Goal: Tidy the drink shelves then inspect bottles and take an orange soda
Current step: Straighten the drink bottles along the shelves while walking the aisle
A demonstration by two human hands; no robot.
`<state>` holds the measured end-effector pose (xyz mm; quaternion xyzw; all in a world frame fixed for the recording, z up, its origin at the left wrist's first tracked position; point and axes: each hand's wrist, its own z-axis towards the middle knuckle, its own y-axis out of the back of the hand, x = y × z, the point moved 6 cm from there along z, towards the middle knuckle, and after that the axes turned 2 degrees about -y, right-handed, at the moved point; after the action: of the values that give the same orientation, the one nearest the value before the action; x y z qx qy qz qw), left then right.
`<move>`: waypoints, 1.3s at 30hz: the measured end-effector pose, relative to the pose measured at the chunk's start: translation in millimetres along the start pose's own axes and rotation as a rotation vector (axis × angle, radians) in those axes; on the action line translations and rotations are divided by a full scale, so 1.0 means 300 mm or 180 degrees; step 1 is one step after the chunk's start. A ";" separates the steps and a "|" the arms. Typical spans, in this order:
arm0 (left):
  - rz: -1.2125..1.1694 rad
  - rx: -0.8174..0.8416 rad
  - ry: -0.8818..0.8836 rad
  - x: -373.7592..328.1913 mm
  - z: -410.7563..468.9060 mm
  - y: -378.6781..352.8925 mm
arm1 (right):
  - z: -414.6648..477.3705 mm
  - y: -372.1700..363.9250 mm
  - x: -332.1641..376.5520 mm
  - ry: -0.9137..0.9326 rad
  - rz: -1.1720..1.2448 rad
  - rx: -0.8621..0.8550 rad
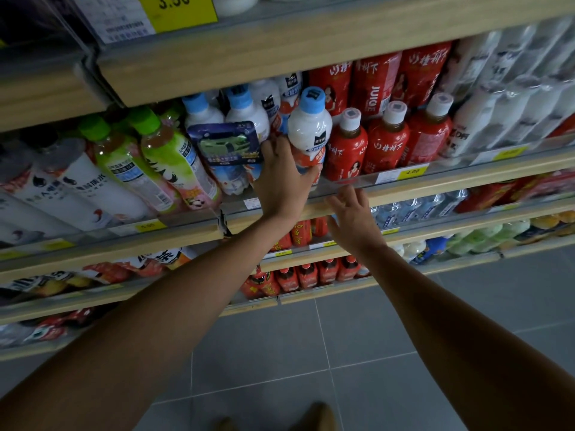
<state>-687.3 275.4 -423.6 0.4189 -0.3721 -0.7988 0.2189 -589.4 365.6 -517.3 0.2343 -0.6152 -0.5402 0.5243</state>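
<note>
My left hand grips a white bottle with a blue cap at the front of the middle drink shelf; the thumb curls round its lower right side. My right hand hovers just below the shelf's front rail with fingers spread and relaxed, holding nothing. To the left of the held bottle stand more blue-capped white bottles, one carrying a blue toy-car pack. Red juice bottles with white caps stand to the right.
Green-capped tea bottles and white bottles lean at the left of the same shelf. White multipacks fill the right end. Lower shelves hold red cans, water and green bottles. A wooden shelf with a yellow price tag hangs overhead. Grey floor tiles lie below.
</note>
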 end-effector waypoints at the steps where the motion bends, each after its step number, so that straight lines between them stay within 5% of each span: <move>1: -0.0030 -0.0017 0.0004 -0.002 -0.002 0.001 | -0.001 0.000 0.000 -0.0004 0.0006 0.0008; 9: -0.0063 -0.0005 0.0390 0.049 0.012 0.002 | -0.001 0.006 0.006 -0.0043 -0.0031 0.0118; 24: -0.0198 0.0349 -0.0027 0.078 -0.053 -0.013 | 0.000 0.007 0.004 -0.0048 -0.0146 0.0293; 35: 0.1585 0.1841 -0.0892 0.191 -0.307 -0.069 | -0.090 0.028 0.078 0.0143 -0.0919 0.0662; 39: 0.1741 0.1865 -0.1006 0.203 -0.385 -0.048 | -0.168 0.038 0.093 0.0040 -0.0991 0.0752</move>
<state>-625.6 196.6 -508.7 0.2218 -0.7096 -0.6262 0.2348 -550.5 324.0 -502.6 0.3899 -0.6273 -0.5373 0.4070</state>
